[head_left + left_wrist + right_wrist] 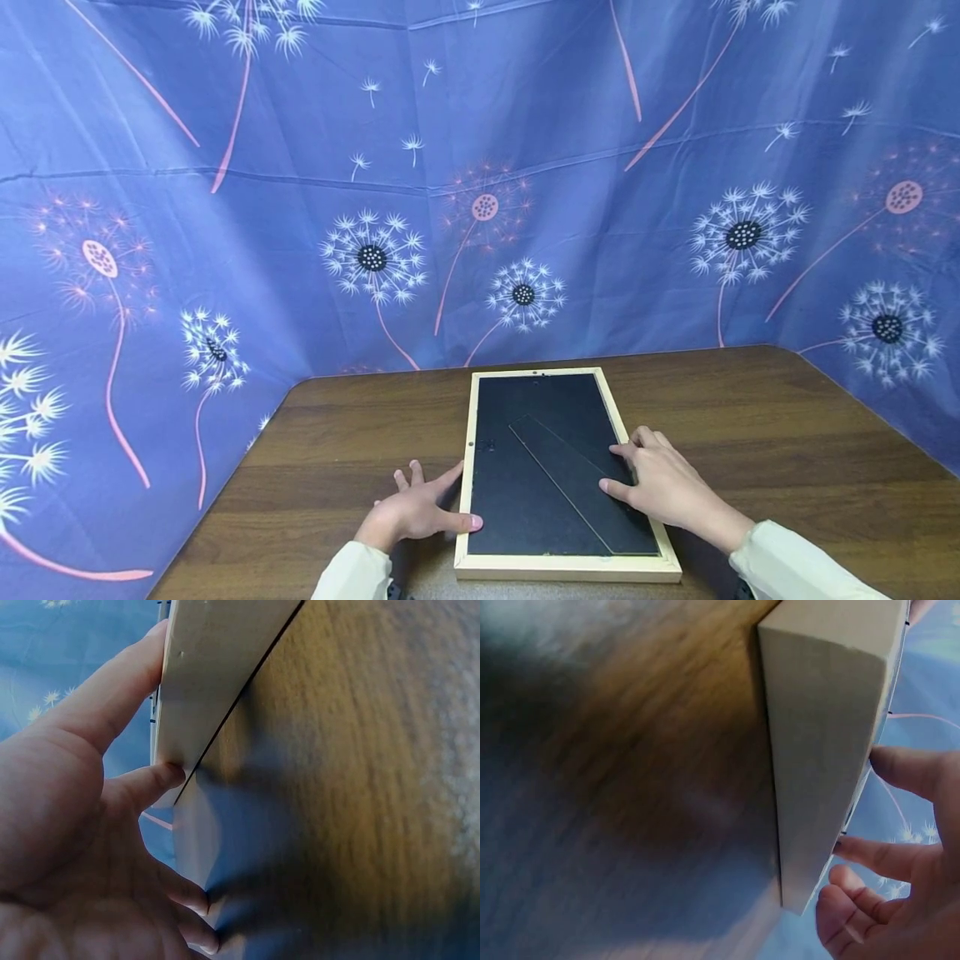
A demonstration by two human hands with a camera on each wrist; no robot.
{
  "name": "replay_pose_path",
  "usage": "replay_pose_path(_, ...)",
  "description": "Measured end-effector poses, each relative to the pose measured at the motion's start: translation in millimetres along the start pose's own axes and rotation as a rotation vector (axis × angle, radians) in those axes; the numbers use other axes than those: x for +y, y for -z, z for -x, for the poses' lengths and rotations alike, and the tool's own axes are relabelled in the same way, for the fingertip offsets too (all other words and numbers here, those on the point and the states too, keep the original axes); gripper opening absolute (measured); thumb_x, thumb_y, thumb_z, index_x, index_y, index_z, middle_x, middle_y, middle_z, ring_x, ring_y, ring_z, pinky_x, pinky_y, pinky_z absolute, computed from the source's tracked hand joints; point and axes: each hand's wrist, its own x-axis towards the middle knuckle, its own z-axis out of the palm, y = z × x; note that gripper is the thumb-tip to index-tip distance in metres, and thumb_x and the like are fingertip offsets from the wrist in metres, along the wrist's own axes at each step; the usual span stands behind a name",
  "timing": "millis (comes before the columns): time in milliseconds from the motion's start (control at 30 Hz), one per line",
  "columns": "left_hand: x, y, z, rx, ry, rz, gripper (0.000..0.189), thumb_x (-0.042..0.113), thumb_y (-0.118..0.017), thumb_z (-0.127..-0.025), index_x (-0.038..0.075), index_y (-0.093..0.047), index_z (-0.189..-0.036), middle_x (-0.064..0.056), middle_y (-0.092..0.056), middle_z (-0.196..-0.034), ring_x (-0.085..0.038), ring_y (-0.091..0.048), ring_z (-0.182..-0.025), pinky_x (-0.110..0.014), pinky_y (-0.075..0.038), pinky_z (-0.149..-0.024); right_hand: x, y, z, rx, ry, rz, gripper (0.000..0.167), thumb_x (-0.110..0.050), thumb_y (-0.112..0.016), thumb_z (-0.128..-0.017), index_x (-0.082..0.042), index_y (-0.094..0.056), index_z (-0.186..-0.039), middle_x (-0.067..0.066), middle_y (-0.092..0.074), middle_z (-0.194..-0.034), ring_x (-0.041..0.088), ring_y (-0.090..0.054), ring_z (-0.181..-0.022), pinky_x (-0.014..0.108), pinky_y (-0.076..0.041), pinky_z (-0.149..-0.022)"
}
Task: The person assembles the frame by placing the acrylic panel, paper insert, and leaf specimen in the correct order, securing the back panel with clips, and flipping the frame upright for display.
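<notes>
Work on the back of a pale, rectangular wooden picture frame (568,568), lying back side up on a dark brown, wood-grain counter (360,433) between both hands; apparently steadying it and feeling along the border of a flat, matte-black, rectangular backing panel (517,500). Bracing the left long side with the left hand (420,507): laying the thumb over the rim, setting the index finger against the outer wall, spreading the other fingers clear of the wood. Touching the panel's right border with the right hand (667,483), holding thumb and index fingertips apart and curling the other fingers around nothing. Probably calling next for light, even pressure, and for fingertips finding the panel's edge without shifting the frame. Likely needing care around small dark tabs (890,713), poking up along the rim in the right wrist view; not telling whether fastening anything. Also meeting a long, black, tapering stand (570,471), lying flat and slantwise on the panel. Hiding part of the right rim behind the right hand. Facing a blue, dandelion-printed cloth backdrop (300,275) beyond the counter, and wearing a loose, pale left sleeve (356,573) well clear of the panel
</notes>
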Motion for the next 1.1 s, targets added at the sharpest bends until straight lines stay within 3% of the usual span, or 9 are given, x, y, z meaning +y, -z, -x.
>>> replay_pose_path(133,-0.4,-0.5,-1.2,0.001,-0.002,-0.007,0.092,0.057,-0.079,-0.081,0.024,-0.039,-0.158,-0.046,-0.007,-0.157,-0.068,0.0,-0.142,-0.091,-0.007,-0.094,-5,-2,-2.0,0.041,0.064,-0.011,0.049,-0.028,-0.086,-0.081,0.001,-0.073,-0.117,0.009,-0.059,-0.105,0.031,-0.057,-0.098,0.052,-0.05,-0.082)
replay_pose_path(267,-0.6,-0.7,-1.5,0.001,-0.006,-0.011,0.092,0.057,-0.079,-0.081,0.025,-0.038,-0.158,-0.046,-0.007,-0.157,-0.068,0.0,-0.142,-0.091,-0.006,-0.093,-11,-3,-1.7,0.068,0.167,-0.04,0.034,-0.011,-0.086,-0.08,-0.006,-0.076,-0.112,0.001,-0.063,-0.103,0.027,-0.063,-0.097,0.044,-0.054,-0.081)
replay_pose_path(400,-0.4,-0.6,-1.3,0.001,-0.009,-0.004,0.092,0.057,-0.079,-0.081,0.025,-0.039,-0.158,-0.046,-0.006,-0.157,-0.069,0.0,-0.142,-0.091,-0.006,-0.093,-17,-4,-1.0,0.051,0.282,-0.076,0.024,0.001,-0.082,-0.081,-0.008,-0.079,-0.104,-0.002,-0.067,-0.098,0.024,-0.07,-0.09,0.037,-0.057,-0.071)
replay_pose_path(533,-0.8,0.4,-0.7,-0.002,-0.011,0.007,0.093,0.057,-0.079,-0.081,0.025,-0.038,-0.158,-0.046,-0.006,-0.156,-0.069,0.001,-0.141,-0.091,-0.005,-0.093,-22,-4,2.5,-0.009,0.279,-0.102,0.021,-0.009,-0.08,-0.087,-0.006,-0.079,-0.107,0.0,-0.068,-0.103,0.026,-0.07,-0.093,0.043,-0.057,-0.074)
replay_pose_path(667,-1.1,1.2,-0.6,0.0,-0.012,0.01,0.093,0.057,-0.079,-0.082,0.025,-0.037,-0.158,-0.046,-0.005,-0.156,-0.069,0.001,-0.141,-0.092,-0.004,-0.092,-29,-1,9.2,-0.082,0.223,-0.135,0.046,-0.036,-0.078,-0.09,0.001,-0.074,-0.118,0.006,-0.065,-0.115,0.032,-0.066,-0.106,0.051,-0.055,-0.084)
replay_pose_path(800,-0.8,0.5,-1.1,0.011,-0.016,-0.004,0.092,0.056,-0.079,-0.082,0.025,-0.038,-0.158,-0.047,-0.006,-0.156,-0.069,0.001,-0.141,-0.092,-0.004,-0.092,-35,-1,15.3,-0.097,0.217,-0.138,0.073,-0.056,-0.076,-0.086,0.007,-0.069,-0.124,0.013,-0.061,-0.123,0.036,-0.061,-0.113,0.054,-0.052,-0.091)
replay_pose_path(1100,-2.1,-0.7,-2.5,0.002,-0.005,-0.005,0.092,0.056,-0.079,-0.082,0.025,-0.038,-0.158,-0.046,-0.005,-0.157,-0.068,0.001,-0.142,-0.091,-0.004,-0.093,-41,-4,22.3,-0.06,0.217,-0.105,0.091,-0.063,-0.082,-0.074,0.01,-0.065,-0.125,0.017,-0.058,-0.127,0.037,-0.057,-0.117,0.054,-0.05,-0.094)
